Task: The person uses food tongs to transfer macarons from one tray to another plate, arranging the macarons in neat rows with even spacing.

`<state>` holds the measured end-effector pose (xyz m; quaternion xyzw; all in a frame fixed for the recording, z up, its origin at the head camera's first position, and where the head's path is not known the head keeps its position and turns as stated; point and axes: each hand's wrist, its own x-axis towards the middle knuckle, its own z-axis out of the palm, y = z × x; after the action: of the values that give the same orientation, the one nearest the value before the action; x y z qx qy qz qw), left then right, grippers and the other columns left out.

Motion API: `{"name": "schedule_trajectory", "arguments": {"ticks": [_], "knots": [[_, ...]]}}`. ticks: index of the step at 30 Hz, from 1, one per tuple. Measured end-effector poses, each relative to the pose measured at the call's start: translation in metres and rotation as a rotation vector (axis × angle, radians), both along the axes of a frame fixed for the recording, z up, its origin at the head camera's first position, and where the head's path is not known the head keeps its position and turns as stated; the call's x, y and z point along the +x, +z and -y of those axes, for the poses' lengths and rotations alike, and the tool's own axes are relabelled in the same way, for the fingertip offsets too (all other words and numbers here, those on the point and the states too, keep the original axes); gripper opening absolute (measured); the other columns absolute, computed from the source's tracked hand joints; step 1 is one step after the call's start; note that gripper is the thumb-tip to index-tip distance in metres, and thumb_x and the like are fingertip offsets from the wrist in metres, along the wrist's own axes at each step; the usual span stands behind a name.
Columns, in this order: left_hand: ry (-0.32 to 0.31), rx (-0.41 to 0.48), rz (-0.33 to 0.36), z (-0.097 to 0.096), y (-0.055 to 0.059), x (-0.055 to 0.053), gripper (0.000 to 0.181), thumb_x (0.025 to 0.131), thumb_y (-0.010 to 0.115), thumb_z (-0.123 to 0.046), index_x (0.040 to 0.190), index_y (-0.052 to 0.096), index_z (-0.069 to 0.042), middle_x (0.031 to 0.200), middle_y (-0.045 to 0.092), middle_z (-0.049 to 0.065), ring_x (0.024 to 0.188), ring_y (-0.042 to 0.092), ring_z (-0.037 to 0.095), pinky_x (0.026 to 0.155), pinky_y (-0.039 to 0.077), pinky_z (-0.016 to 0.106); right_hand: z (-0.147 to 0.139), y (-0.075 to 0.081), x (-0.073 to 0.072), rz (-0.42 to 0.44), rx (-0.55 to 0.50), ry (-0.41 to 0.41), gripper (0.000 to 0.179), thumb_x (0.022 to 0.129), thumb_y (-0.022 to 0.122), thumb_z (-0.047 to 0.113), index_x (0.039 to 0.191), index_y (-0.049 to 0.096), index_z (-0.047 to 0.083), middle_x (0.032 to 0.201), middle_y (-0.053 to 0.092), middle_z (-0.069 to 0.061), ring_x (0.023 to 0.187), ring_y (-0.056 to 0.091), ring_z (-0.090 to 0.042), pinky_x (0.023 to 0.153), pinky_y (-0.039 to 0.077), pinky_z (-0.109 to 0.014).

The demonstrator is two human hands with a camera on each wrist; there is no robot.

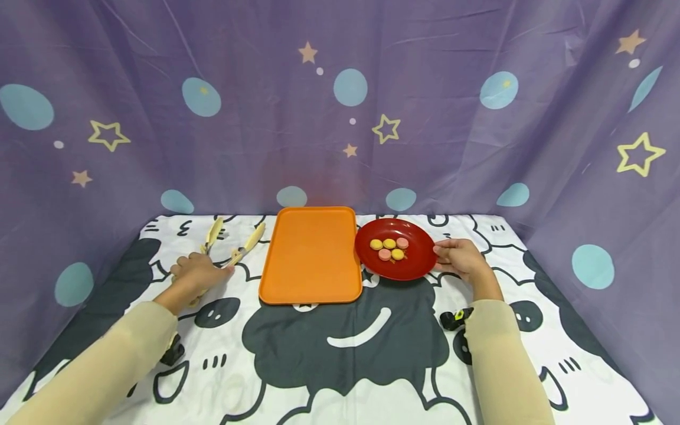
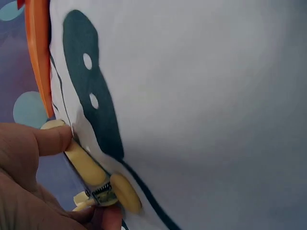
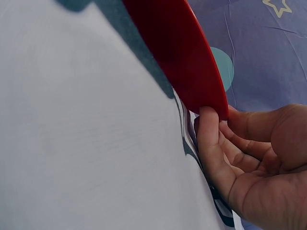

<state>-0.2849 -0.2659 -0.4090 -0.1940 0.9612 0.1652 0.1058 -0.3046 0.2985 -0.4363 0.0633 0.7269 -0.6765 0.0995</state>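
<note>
At the left of the head view, my left hand (image 1: 196, 274) grips a pair of pale yellow tongs (image 1: 248, 243), whose two arms spread apart toward the back of the table. In the left wrist view the thumb presses along one yellow arm of the tongs (image 2: 86, 165), near a metal spring. My right hand (image 1: 461, 258) pinches the right rim of a round red plate (image 1: 419, 262). Several yellow and pink macarons (image 1: 389, 243) sit grouped on that plate. The right wrist view shows thumb and fingers on opposite faces of the plate's rim (image 3: 192, 62).
An orange rectangular tray (image 1: 313, 257) lies between the hands, and the plate's left edge overlaps its right side in the head view. A cartoon-printed black and white cloth (image 1: 345, 366) covers the table. Behind hangs a purple curtain (image 1: 425, 159) with stars and dots.
</note>
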Motion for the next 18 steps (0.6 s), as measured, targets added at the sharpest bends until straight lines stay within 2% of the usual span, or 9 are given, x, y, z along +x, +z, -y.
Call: {"name": "schedule_trajectory", "arguments": {"ticks": [8,12,18], "knots": [[-0.019,-0.018,0.019,0.001,0.0021,-0.001,0.094,0.092,0.064,-0.053,0.13,0.031,0.027,0.113,0.036,0.039,0.112,0.04,0.054,0.087,0.045,0.054,-0.001,-0.0003,-0.0003,-0.01,0.0,-0.005,0.036,0.104,0.053,0.001,0.134,0.048,-0.018,0.095,0.068,-0.009,0.079,0.072,-0.017,0.076,0.06,-0.035],[-0.033,-0.017,0.001,0.0009,0.0013,-0.0003,0.093,0.092,0.065,-0.053,0.128,0.034,0.027,0.113,0.036,0.04,0.112,0.041,0.055,0.087,0.046,0.056,0.0005,0.0006,0.0004,-0.002,0.013,0.006,0.04,0.104,0.053,0.002,0.138,0.044,-0.018,0.096,0.067,-0.008,0.08,0.071,-0.015,0.078,0.06,-0.034],[-0.052,-0.008,-0.038,-0.0012,0.0,0.0021,0.091,0.09,0.067,-0.054,0.126,0.038,0.025,0.108,0.038,0.038,0.103,0.044,0.05,0.081,0.047,0.054,0.001,0.0015,0.0012,0.008,0.005,0.006,0.042,0.104,0.054,0.002,0.14,0.043,-0.018,0.098,0.067,-0.009,0.081,0.071,-0.014,0.079,0.06,-0.035]]}}
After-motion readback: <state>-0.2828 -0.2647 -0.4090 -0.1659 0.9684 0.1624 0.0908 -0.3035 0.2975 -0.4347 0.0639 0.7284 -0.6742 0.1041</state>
